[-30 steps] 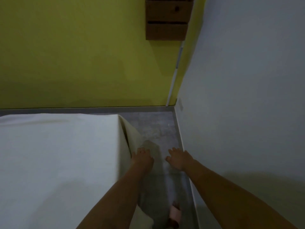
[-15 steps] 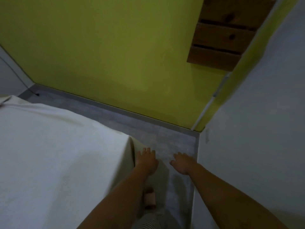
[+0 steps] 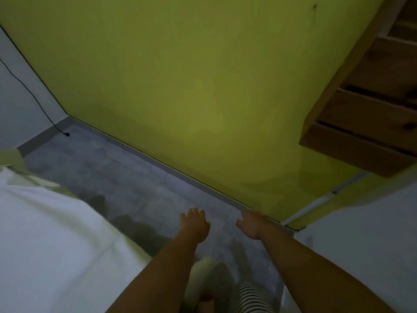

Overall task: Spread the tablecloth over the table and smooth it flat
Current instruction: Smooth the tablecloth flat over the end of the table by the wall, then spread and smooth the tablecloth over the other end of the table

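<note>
A cream tablecloth covers the table at the lower left, its edge hanging down over the near right corner. My left hand is stretched out over the grey floor, to the right of the cloth and apart from it, fingers spread and holding nothing. My right hand is level with it further right, close to the wall corner, also open and empty. Both forearms reach in from the bottom of the view.
A yellow wall faces me across a strip of grey floor. A white wall stands close on the right, with a wooden shelf unit above. A black cable runs down the left wall. My striped clothing shows below.
The view has swung left and up, showing more floor and the left wall. Both hands have come away from the cloth's hanging corner and now hover over the floor.
</note>
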